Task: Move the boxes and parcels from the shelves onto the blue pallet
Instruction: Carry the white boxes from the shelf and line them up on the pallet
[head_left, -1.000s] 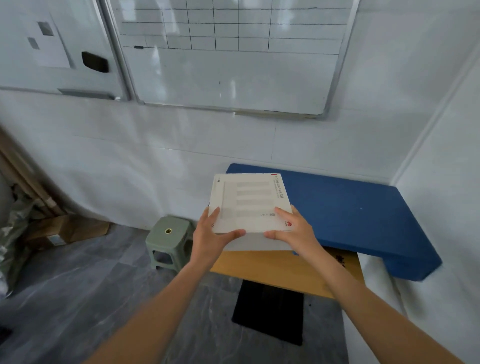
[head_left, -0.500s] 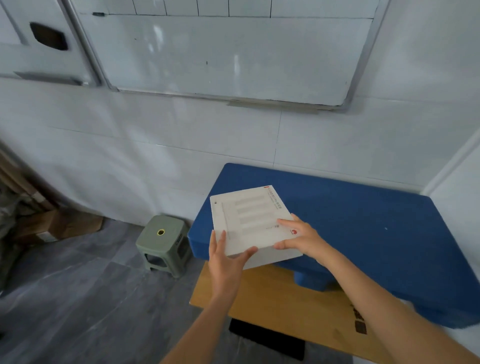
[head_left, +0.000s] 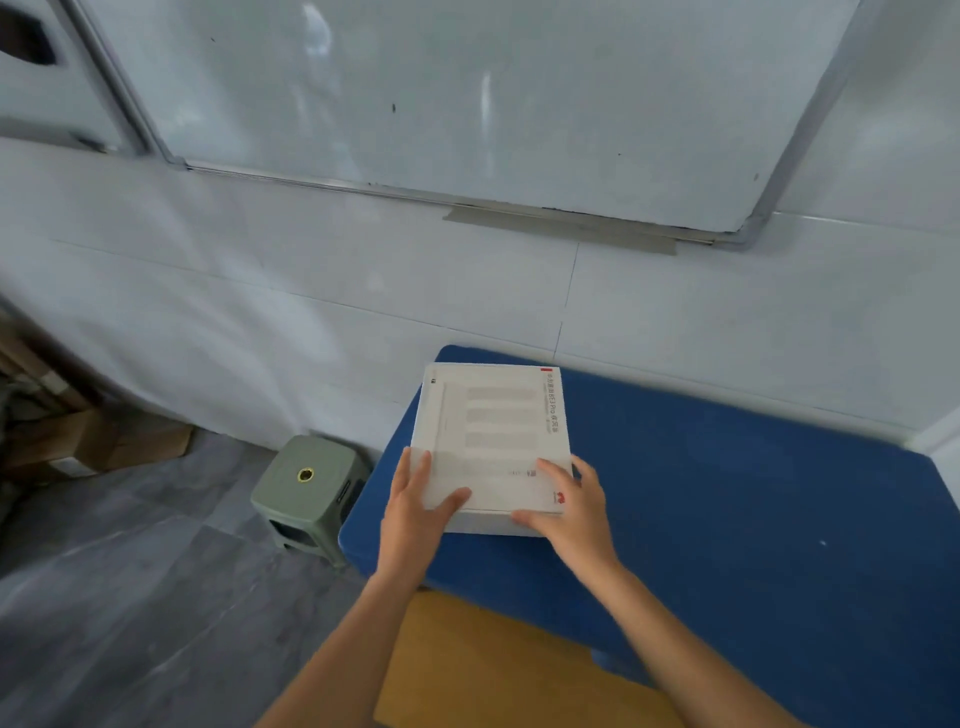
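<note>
The white box (head_left: 491, 441), carried in the air half a second ago, now seems to rest on the blue pallet (head_left: 727, 519) at its left end, the left hand (head_left: 413, 512) and right hand (head_left: 574, 506) gripping its near corners, so release comes next.

box (head_left: 493, 441) on pallet (head_left: 727, 519) at its left end, stool (head_left: 311, 488) left of pallet

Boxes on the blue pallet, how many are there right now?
1. A flat white cardboard box sits at the far left corner of the blue pallet, with the left hand and right hand gripping its near edge. None seems hidden.
</note>
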